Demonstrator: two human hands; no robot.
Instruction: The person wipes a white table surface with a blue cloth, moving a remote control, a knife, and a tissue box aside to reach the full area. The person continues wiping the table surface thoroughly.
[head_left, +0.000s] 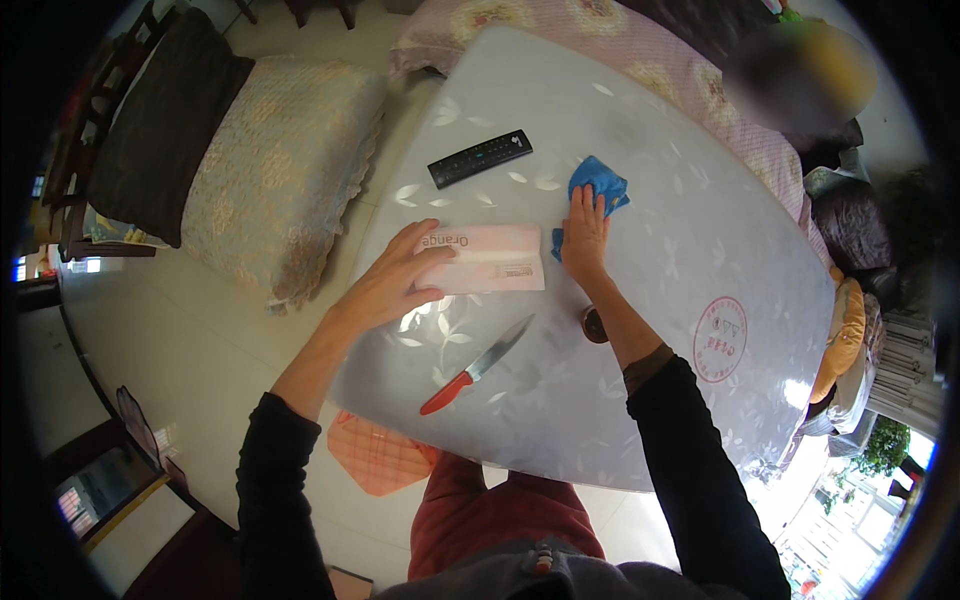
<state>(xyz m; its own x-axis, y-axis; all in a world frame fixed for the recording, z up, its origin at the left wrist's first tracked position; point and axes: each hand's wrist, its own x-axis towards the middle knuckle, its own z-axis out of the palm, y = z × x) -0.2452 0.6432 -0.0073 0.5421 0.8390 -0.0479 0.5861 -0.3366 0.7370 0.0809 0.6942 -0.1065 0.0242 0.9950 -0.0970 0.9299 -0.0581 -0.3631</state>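
Observation:
My left hand (405, 274) is spread over the left end of a pale pink soft tissue pack (499, 259), fingers at its far edge and thumb at its near edge. The pack bears writing and lies on the table. My right hand (586, 229) presses flat on a crumpled blue cloth (600, 176), which shows beyond the fingers and beside the palm. Nearer to me lies a knife (480, 364) with a red handle, its blade pointing away to the right. A black remote control (480, 159) rests beyond the pack. My right forearm partly hides a small dark round object (594, 326).
A glossy grey leaf-patterned cover (660, 420) spreads over the table. An orange plastic stool (375, 454) stands under its near left edge. Left is a cushioned wooden chair (277, 165); a pink-draped sofa (675, 67) runs along the far side. A blurred patch hides part of the upper right.

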